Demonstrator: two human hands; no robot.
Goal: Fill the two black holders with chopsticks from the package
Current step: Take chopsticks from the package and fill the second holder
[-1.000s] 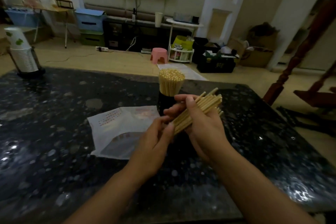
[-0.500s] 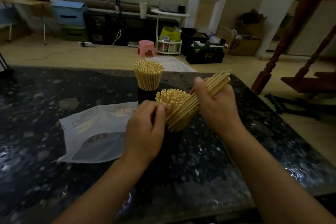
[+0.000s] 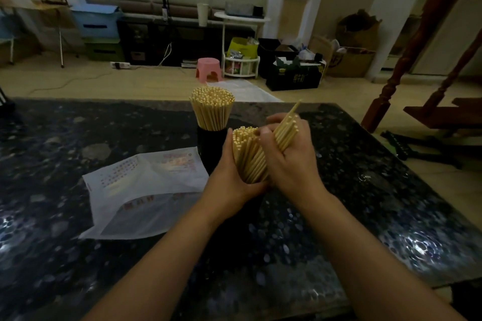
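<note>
On the dark speckled tabletop (image 3: 78, 216), toward its far edge, a black holder (image 3: 210, 148) stands packed with chopsticks (image 3: 211, 108), their tips fanned upward. Just nearer the person, a second bundle of chopsticks (image 3: 246, 154) stands upright; what it stands in is hidden behind the hands. The left hand (image 3: 229, 182) is wrapped round the lower left side of this bundle, fingers curled against it. The right hand (image 3: 289, 161) grips a slanted sheaf of loose chopsticks (image 3: 287, 133), thumb across them, and presses that sheaf against the right side of the bundle. Half a second ago the sheaf lay flatter and pointed off toward the right edge; now it stands steeper, closer in to the bundle, and the left hand has slid from the front of the bundle down round its base. The white package (image 3: 146, 190) lies flat to the left of the hands, near the middle of the tabletop, as before. On the floor beyond the far edge stands a pink stool (image 3: 208, 70).
</note>
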